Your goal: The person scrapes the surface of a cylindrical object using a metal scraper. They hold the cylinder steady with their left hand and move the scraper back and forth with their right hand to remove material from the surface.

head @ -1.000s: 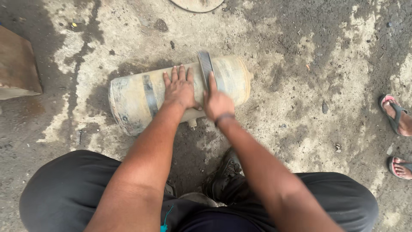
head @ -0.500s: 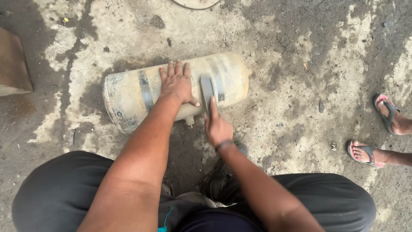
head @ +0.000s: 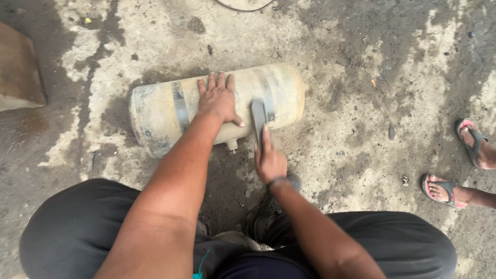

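The tank [head: 217,106] lies on its side on the stained floor [head: 361,129], just beyond the knees. The left hand [head: 218,99] presses flat on top, released; the right hand [head: 269,161] clenches a flat scraper [head: 258,118] against the tank's near side. Scraping appears under way; another stroke calls for a steadied tank.

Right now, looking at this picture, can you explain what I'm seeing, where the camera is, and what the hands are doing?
The camera sits on a person's head and looks down, so the dark trousers at the bottom are their own knees. On the stained concrete ground lies a pale, worn metal cylinder on its side, with dark bands around it. The left hand rests flat on top of it. The right hand holds a flat grey scraper-like tool against the cylinder's side. At the right edge are another person's feet in sandals.
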